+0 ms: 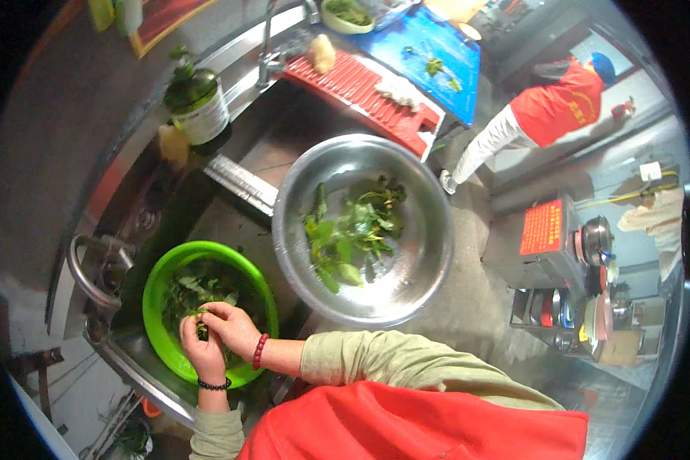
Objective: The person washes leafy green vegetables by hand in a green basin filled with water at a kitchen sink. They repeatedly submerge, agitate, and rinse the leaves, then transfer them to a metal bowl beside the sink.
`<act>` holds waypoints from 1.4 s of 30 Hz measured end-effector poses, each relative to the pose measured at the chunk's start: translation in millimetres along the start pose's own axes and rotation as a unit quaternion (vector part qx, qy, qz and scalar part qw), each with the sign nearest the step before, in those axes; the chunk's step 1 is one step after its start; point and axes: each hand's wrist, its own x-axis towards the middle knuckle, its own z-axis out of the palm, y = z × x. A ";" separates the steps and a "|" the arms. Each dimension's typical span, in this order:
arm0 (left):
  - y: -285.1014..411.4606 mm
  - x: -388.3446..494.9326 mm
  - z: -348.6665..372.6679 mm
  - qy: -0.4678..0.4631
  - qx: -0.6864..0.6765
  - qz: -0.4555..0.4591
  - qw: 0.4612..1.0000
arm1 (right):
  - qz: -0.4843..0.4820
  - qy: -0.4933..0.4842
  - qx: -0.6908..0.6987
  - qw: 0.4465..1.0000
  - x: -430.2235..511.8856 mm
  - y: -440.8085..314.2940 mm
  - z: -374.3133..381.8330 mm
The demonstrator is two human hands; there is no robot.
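My left hand (206, 353), with a dark bead bracelet at the wrist, and my right hand (237, 332), with a red bead bracelet, meet over a bright green plastic basin (156, 293). Pinched between their fingertips is a small piece of leafy greens (202, 328), partly hidden by the fingers. More wet leafy greens (192, 286) lie inside the basin, which stands in a metal sink. To the right, a wide stainless steel bowl (420, 247) holds a loose heap of leaves and stems (356, 221).
A curved faucet (92, 282) rises left of the basin. Beyond are a white tub (204, 118) with greens, a red ridged board (356, 86) with a cloth, and a blue cutting board (420, 46). A person in red (560, 106) is at the far right, near a metal cabinet (506, 253).
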 end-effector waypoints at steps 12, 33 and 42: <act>199.2 41.7 107.2 -0.210 -0.133 0.294 0.923 | -0.427 0.205 -0.248 0.845 -77.9 -165.0 -145.1; -91.4 9.1 55.5 -0.088 -0.163 -0.244 0.952 | -0.256 -0.168 -0.463 0.832 -60.4 -67.0 -61.2; -227.4 -33.5 120.4 -0.179 -0.337 -0.525 0.761 | -0.058 -0.062 -0.573 0.815 41.4 30.3 -59.8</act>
